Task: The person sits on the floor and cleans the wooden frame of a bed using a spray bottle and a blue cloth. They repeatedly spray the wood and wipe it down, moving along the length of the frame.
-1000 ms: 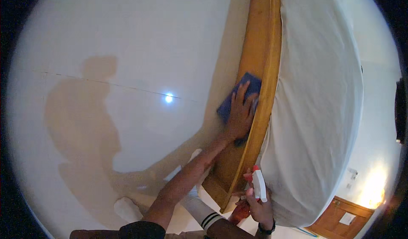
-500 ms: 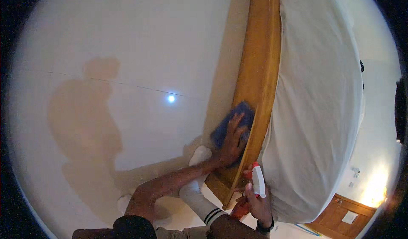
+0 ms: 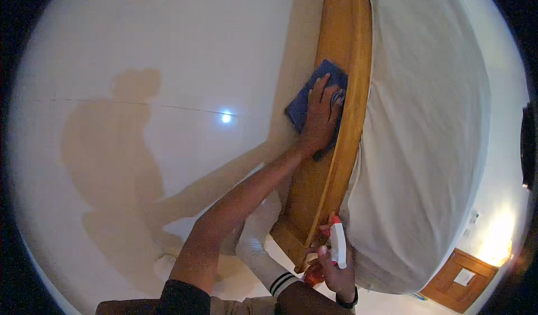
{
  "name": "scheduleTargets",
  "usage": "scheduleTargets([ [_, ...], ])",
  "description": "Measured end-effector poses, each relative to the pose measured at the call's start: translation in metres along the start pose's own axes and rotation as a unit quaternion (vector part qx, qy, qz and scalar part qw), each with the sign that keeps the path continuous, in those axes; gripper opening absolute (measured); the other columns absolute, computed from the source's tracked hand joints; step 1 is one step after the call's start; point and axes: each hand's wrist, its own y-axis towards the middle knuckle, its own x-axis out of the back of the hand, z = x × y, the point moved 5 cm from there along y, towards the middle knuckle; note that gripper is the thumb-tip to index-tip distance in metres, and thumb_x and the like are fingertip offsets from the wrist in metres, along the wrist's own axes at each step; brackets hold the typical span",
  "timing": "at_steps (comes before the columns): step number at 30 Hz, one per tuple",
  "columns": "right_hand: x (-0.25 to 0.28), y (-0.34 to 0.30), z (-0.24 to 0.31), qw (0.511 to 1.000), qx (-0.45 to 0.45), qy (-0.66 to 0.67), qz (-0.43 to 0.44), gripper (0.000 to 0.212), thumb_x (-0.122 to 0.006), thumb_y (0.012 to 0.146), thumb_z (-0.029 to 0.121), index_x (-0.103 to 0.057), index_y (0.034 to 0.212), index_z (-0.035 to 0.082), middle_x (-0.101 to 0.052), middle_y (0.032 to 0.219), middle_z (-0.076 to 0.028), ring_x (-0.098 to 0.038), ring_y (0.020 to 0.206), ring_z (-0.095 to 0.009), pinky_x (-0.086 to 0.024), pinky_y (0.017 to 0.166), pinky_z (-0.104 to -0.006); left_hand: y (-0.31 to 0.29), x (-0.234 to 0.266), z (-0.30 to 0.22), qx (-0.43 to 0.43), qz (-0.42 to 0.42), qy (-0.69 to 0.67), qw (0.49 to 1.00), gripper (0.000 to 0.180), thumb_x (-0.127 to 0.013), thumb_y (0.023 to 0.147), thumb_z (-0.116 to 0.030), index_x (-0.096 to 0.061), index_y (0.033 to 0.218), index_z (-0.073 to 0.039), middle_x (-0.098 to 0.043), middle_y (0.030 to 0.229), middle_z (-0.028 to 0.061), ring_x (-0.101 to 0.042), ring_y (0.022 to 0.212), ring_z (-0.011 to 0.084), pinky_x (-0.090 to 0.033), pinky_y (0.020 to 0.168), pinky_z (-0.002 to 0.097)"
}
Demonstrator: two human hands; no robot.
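Note:
My left hand [image 3: 321,123] lies over a dark blue cloth [image 3: 302,106], pressing it against the side rail of a wooden bed frame [image 3: 336,40]. Its fingers stretch along the cloth, and a fold of it bunches up between them. Lower down, beside the rail's near end, my right hand [image 3: 339,276] is wrapped round a spray bottle with a white and red trigger head [image 3: 338,242]. The bottle's reddish body [image 3: 315,273] shows partly below the fingers; the rest is hidden. A dark band circles my right wrist.
A mattress with a pale cover [image 3: 420,135] lies along the right of the rail. Pale floor [image 3: 185,40] spreads out on the left, with shadows across it. My leg in a white striped sock [image 3: 260,248] is close to the rail's near end. A wooden door [image 3: 460,281] stands at the lower right.
My left hand has slid the blue cloth up along the rail, away from me. My right hand, with the spray bottle, has stayed nearly where it was.

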Motion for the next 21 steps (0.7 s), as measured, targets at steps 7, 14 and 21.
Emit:
scheduleTargets([
  [7, 0.000, -0.003, 0.000, 0.999, -0.009, -0.033, -0.008, 0.065, -0.060, 0.092, 0.017, -0.036, 0.149, -0.003, -0.059, 0.126, -0.013, -0.059, 0.107, -0.017, -0.047, 0.094, -0.0349, -0.148, 0.020, -0.029, 0.082, 0.026, -0.009, 0.996, 0.031, -0.050, 0.102, -0.026, -0.049, 0.122, -0.003, -0.028, 0.153, 0.0244, -0.022, 0.144, 0.0468, -0.018, 0.118, 0.0584],
  [14, 0.001, -0.001, 0.006, 0.994, -0.078, -0.068, -0.030, 0.051, -0.059, 0.096, 0.023, -0.048, 0.139, -0.001, -0.061, 0.121, -0.012, -0.058, 0.098, -0.017, -0.047, 0.089, -0.0354, -0.083, 0.000, -0.017, 0.104, -0.026, -0.003, 0.994, 0.034, -0.057, 0.099, -0.026, -0.049, 0.119, 0.000, -0.034, 0.147, 0.0256, -0.032, 0.137, 0.0455, -0.023, 0.116, 0.0535],
  [21, 0.006, 0.005, -0.009, 0.992, 0.032, -0.118, -0.043, 0.051, -0.060, 0.096, 0.023, -0.047, 0.140, -0.001, -0.061, 0.122, -0.012, -0.060, 0.096, -0.018, -0.048, 0.088, -0.0351, -0.026, -0.009, -0.013, 0.056, -0.033, -0.014, 0.998, 0.035, -0.059, 0.098, -0.023, -0.047, 0.120, 0.000, -0.033, 0.148, 0.0251, -0.029, 0.139, 0.0465, -0.023, 0.117, 0.0523],
])
